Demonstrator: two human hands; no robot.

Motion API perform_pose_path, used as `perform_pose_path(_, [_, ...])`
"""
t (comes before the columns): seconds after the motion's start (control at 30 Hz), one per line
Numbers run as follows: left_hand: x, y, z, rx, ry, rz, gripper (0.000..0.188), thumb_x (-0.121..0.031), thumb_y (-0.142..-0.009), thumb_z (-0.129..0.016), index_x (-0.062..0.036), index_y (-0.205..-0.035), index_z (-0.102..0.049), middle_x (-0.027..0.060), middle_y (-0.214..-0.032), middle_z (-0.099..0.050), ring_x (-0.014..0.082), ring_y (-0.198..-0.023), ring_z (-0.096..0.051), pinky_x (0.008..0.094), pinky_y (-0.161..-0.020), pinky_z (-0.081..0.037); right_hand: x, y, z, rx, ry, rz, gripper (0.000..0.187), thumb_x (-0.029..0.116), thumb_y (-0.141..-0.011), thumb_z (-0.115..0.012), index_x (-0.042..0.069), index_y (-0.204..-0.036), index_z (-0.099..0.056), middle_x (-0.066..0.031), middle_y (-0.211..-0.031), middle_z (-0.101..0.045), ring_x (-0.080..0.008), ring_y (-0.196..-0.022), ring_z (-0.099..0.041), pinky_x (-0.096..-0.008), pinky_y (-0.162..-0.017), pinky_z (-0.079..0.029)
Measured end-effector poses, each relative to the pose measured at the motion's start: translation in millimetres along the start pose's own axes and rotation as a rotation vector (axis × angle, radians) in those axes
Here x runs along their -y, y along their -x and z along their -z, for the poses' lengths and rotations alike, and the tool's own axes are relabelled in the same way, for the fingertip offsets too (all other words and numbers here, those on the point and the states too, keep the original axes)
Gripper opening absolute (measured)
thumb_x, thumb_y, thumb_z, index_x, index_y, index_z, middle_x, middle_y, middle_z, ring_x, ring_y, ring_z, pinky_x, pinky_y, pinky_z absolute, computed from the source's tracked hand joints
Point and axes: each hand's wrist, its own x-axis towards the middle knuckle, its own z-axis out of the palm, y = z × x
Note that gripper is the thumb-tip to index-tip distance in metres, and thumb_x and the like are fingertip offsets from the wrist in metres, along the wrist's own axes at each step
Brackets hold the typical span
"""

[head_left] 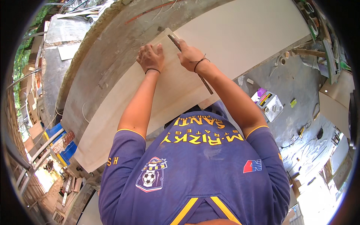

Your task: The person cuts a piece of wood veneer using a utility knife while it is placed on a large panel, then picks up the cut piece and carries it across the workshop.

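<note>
A pale, thin board (176,84) lies in front of me on top of a larger pale sheet (108,123). My left hand (150,59) presses on the board near its far end, fingers bent and thumb apart, with nothing seen in it. Just to its right, my right hand (191,56) closes around a long, narrow, dark strip with a straight edge (206,85). That strip runs along the board's right side, from beyond my fingers back to below my forearm. My right palm and part of the strip are hidden.
Another large pale sheet (240,30) extends to the far right. On the grey floor at right stands a clear-and-purple container (268,103). Scrap boards and panels (330,56) lean beyond it. A blue and yellow crate (67,153) is at left, near metal pipes.
</note>
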Motion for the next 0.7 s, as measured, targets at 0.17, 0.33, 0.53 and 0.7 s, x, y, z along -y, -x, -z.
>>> perform_pose_path(0.17, [0,-2,0,0.013,0.018,-0.007,0.041,-0.048,-0.084,-0.05,-0.0112,-0.102,-0.054,0.0084,-0.108,-0.057,0.0255,-0.111,-0.048,0.043,-0.093,-0.031,3,-8,0,0.033,0.01,-0.01,0.04,0.016,-0.087,-0.045,-0.004,-0.121,-0.037,-0.0267,-0.086,-0.062,-0.0433,-0.081,-0.059,-0.0488,-0.073,-0.047])
perform_pose_path(0.33, [-2,-3,1,0.031,0.012,0.003,0.043,-0.049,-0.084,-0.05,-0.0112,-0.104,-0.053,0.0084,-0.11,-0.057,0.0259,-0.111,-0.048,0.0431,-0.093,-0.03,4,-14,1,0.07,0.022,-0.025,0.037,0.014,-0.085,-0.045,-0.006,-0.116,-0.039,-0.0284,-0.087,-0.061,-0.0434,-0.083,-0.059,-0.0488,-0.075,-0.047])
perform_pose_path(0.53, [-9,-2,9,0.087,-0.011,0.027,0.059,-0.062,-0.08,-0.05,-0.009,-0.106,-0.051,0.0089,-0.108,-0.059,0.0273,-0.108,-0.051,0.0443,-0.093,-0.03,14,-28,17,0.214,0.068,-0.135,0.041,0.007,-0.081,-0.041,-0.007,-0.119,-0.038,-0.0281,-0.094,-0.061,-0.04,-0.087,-0.062,-0.0464,-0.074,-0.049])
perform_pose_path(0.7, [-7,-3,10,0.113,-0.03,0.044,0.066,-0.066,-0.077,-0.05,-0.008,-0.107,-0.05,0.009,-0.109,-0.059,0.0276,-0.108,-0.051,0.0443,-0.095,-0.029,26,-25,22,0.293,0.103,-0.205,0.035,0.013,-0.086,-0.042,-0.006,-0.116,-0.039,-0.0258,-0.094,-0.06,-0.0386,-0.085,-0.06,-0.0464,-0.072,-0.046])
